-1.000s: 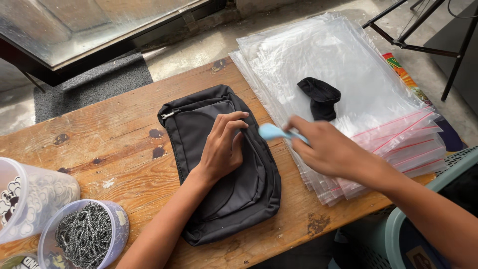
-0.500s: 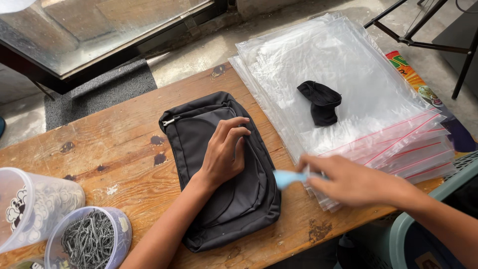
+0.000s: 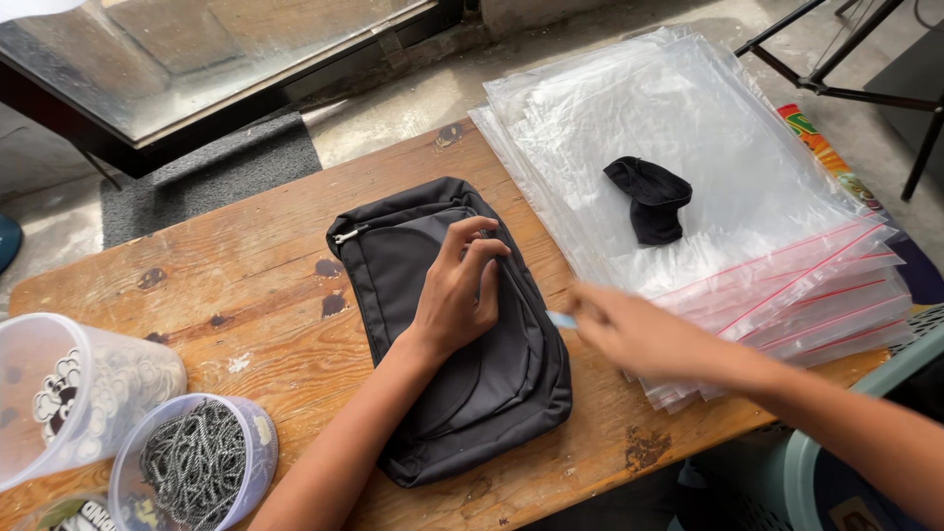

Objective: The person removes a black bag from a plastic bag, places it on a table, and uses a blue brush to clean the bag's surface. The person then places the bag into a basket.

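We see the left hand point(image 3: 457, 295) lying on a black bag point(image 3: 462, 324) that rests flat on the worktop point(image 3: 246, 285). Its fingers point(image 3: 470, 246) are spread slightly and curled, tips pressing the upper panel near a curved zip seam; they pin the bag and pinch nothing. Under the palm the fabric looks like woven nylon, matte, with piped seams and a metal zip pull point(image 3: 346, 236) up and to the left of the fingertips.

The right hand point(image 3: 629, 334) is motion-blurred just right of the bag. A small light-blue item point(image 3: 562, 320) shows at its fingertips; the fingers seem closed about it, but we cannot tell the grip for certain.

Handling judgement: the bag is soft, light and floppy, and not fragile. It would sag if lifted by one corner, so the stiffer seam edge or the zip line is the better hold. The weave looks grippy, not slippery.

Beyond the right fingers lies a stack of clear plastic bags point(image 3: 747, 197) with red zip strips: thin, glossy, slippery, liable to slide. A small black cloth piece point(image 3: 651, 202) sits on top. Far left of the left arm stand two clear tubs: one of dark chains point(image 3: 192, 462), one of pale rings point(image 3: 88, 393). The worktop is worn, stained wood.
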